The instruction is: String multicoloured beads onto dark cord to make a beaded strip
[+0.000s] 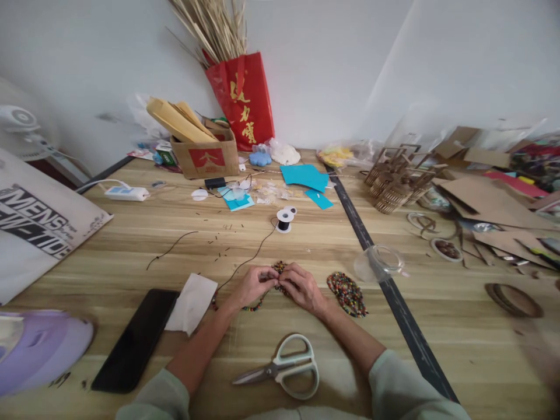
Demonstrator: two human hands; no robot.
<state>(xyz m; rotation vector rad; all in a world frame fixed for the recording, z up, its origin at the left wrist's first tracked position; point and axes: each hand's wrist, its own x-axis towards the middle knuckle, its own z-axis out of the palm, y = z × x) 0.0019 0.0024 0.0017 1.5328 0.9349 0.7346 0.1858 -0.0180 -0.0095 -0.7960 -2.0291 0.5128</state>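
Observation:
Both hands meet over a string of small multicoloured beads (252,307) on the wooden table. My left hand (252,286) pinches at the strand with its fingertips. Close against it, my right hand (301,286) is closed on the same beads, fingers bent; part of the strand is hidden beneath the hands. A black cord (258,249) runs from near my left wrist up to a spool of black cord (284,220). To the right of my right hand lies a coiled pile of beads (347,294). Green-handled scissors (289,368) rest between my forearms, blades pointing left.
On the left lie a black phone (135,341), a white paper (191,303) and a purple object (44,350). A cardboard box (205,154), a red bag (245,105) and blue paper (304,177) stand or lie at the back. Clear round lids (380,262) and woven baskets (394,181) are at right.

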